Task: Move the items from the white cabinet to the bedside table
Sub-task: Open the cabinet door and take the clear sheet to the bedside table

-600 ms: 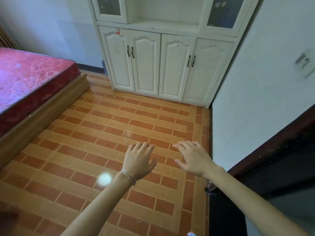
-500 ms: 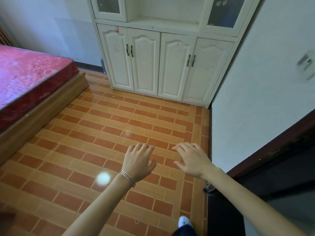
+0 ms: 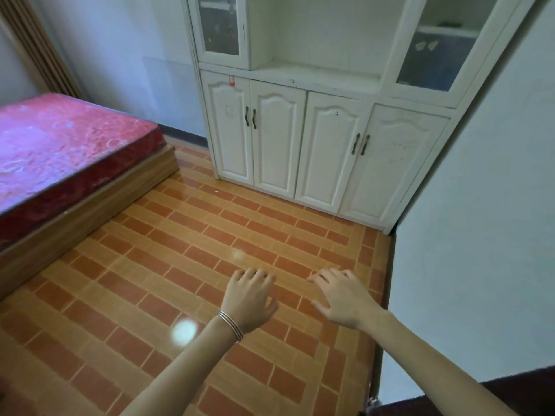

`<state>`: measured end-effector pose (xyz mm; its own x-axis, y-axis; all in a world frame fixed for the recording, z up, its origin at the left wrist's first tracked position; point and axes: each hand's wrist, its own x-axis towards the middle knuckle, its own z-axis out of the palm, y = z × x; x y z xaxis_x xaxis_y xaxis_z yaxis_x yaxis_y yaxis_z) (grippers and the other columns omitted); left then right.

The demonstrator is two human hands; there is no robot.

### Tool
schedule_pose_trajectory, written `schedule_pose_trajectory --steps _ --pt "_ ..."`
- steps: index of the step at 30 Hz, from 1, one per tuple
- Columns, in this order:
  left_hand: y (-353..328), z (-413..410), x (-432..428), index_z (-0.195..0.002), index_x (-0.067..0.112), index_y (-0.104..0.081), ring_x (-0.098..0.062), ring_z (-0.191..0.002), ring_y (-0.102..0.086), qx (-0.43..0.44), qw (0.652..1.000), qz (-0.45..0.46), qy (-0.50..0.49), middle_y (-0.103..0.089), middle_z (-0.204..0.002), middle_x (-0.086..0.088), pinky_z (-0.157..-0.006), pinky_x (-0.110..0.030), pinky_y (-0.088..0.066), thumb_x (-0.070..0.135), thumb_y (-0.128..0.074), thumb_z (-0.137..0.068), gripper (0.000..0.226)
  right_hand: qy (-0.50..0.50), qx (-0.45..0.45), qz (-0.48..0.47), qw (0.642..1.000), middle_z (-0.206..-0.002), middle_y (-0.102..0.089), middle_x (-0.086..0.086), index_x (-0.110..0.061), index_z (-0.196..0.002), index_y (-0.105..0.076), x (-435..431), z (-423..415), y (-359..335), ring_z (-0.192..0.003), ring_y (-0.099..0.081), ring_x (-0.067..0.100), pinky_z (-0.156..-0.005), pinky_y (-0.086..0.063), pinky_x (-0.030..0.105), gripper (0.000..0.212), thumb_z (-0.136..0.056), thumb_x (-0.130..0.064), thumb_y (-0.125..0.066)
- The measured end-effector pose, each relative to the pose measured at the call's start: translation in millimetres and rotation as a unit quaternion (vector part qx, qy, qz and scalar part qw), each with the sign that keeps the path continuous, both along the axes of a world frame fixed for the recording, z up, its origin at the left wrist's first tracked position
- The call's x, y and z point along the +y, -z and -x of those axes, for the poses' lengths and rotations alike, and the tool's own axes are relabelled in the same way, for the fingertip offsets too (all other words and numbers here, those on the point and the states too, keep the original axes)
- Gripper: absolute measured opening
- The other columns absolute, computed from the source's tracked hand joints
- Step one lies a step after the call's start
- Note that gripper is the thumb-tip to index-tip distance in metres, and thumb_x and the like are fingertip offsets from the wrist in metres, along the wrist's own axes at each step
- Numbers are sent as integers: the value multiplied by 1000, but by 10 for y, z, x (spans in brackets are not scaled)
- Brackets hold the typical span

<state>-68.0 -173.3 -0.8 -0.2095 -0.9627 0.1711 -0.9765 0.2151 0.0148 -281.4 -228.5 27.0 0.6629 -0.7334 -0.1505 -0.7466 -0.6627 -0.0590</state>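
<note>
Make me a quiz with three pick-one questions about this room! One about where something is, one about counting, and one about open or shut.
1. Where is the bed?
A. left of the white cabinet
B. right of it
C. behind the person

2. How many lower doors does the cabinet have?
A. two
B. four
C. six

3. How are the lower doors?
A. all shut
B. one open
C. all open

Answers:
1 A, the red mattress lies at the left of the view.
2 B, four panelled doors stand in a row.
3 A, every door sits flush; the left hand and right hand are empty and far from them.
</note>
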Motion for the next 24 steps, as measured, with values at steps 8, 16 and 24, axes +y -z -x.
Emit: schedule_pose_trajectory --steps 8,16,24 --pt "-175 254 -814 -112 17 -64 -23 -96 -61 1 999 22 -34 -67 -103 -2 -80 -39 -51 50 -52 -79 49 -26 -23 41 999 -137 -42 -3 -23 -136 -35 -933 161 -257 -126 -36 15 -105 -29 34 50 -92 -45 -41" --pt "45 119 -1307 -116 17 -62 -23 -99 -60 23 999 1 -33 -65 -108 -2 -83 -40 -50 46 -56 -79 47 -49 -15 32 998 -141 -38 2 -20 -139 -32 -1437 50 84 -132 -30 19 -106 -26 36 55 -91 -43 -43" --pt "-105 -498 -2390 -108 19 -65 -21 -93 -63 43 998 35 -11 -67 -101 0 -77 -39 -52 46 -37 -78 50 -35 -8 45 998 -143 -36 2 -21 -140 -30 -2395 -544 -54 -133 -28 20 -109 -23 38 56 -90 -42 -43"
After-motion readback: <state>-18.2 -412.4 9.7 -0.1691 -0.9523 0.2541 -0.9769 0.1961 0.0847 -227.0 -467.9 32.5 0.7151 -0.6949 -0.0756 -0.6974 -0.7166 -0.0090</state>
